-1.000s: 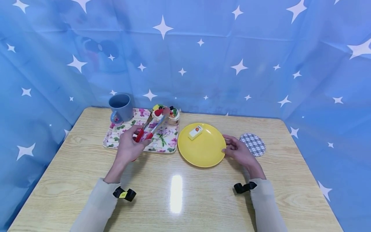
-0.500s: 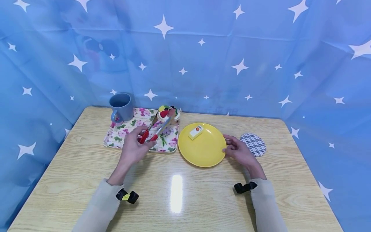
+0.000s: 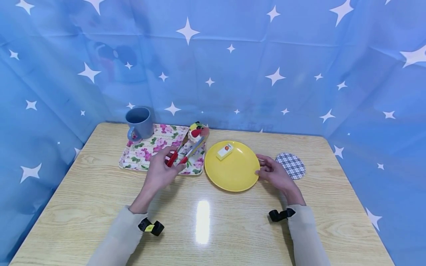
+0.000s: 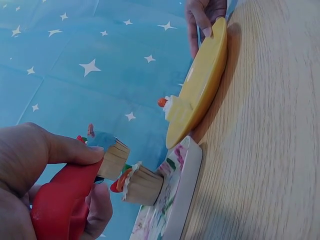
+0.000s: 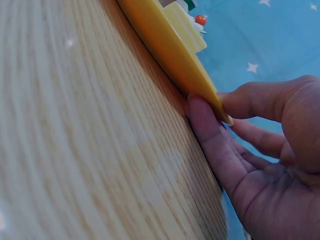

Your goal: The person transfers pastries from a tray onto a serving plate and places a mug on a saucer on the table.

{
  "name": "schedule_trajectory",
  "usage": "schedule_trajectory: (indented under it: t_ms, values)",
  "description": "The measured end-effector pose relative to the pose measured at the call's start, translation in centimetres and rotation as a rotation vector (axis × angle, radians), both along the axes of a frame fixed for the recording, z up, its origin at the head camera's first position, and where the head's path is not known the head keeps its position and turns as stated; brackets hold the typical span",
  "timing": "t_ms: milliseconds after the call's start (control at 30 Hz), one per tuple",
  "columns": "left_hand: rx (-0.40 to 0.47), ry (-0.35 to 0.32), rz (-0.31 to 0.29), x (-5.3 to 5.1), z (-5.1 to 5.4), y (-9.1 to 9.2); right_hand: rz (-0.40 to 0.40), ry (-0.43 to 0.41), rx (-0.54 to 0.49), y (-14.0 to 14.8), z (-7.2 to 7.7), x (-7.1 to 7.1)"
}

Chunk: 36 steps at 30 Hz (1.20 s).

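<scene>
My left hand (image 3: 163,170) grips a pair of red-handled tongs (image 3: 183,152). Between the tong tips is a fruit-topped cupcake (image 3: 195,133), lifted above the floral tray (image 3: 156,147). A second cupcake (image 4: 143,185) stands on the tray in the left wrist view; in the head view the held one largely hides it. To the right of the tray lies a yellow plate (image 3: 233,173) bearing a small slice of cake (image 3: 224,151) with an orange-red topping. My right hand (image 3: 274,175) pinches the plate's right rim between thumb and fingers.
A blue mug (image 3: 139,123) stands at the tray's back left corner. Right of the plate, a round checked coaster (image 3: 290,166) lies on the wooden table (image 3: 239,225). Behind the table hangs a blue curtain (image 3: 213,55) with white stars.
My left hand has moved right with the tongs, carrying the cupcake across the tray until it covers the other one in the head view. The right hand and plate stay put.
</scene>
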<state>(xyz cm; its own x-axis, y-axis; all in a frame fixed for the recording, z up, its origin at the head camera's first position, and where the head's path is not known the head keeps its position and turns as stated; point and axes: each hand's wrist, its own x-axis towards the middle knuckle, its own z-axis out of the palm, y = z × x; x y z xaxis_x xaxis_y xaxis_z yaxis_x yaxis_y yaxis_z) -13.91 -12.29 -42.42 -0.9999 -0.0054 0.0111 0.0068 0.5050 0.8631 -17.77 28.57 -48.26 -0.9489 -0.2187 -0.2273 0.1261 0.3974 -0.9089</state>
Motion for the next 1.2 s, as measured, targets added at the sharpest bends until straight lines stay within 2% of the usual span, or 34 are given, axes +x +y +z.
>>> schedule_trajectory:
  t_ms: [367, 633, 1000, 1200]
  values:
    - [0.013, -0.024, -0.018, 0.0, 0.0, 1.1, 0.006, -0.001, -0.001, 0.0, -0.2, -0.1]
    - [-0.011, -0.006, -0.030, 0.0, 0.1, 2.0, 0.002, 0.002, 0.000, 0.0, -0.3, -0.1]
    - [0.019, 0.005, -0.084, 0.0, 0.2, 3.4, -0.003, -0.006, -0.005, 0.0, -0.3, -0.1]
    - [0.009, -0.017, -0.088, 0.1, 0.0, 4.0, 0.007, -0.005, -0.010, 0.1, -0.3, -0.2]
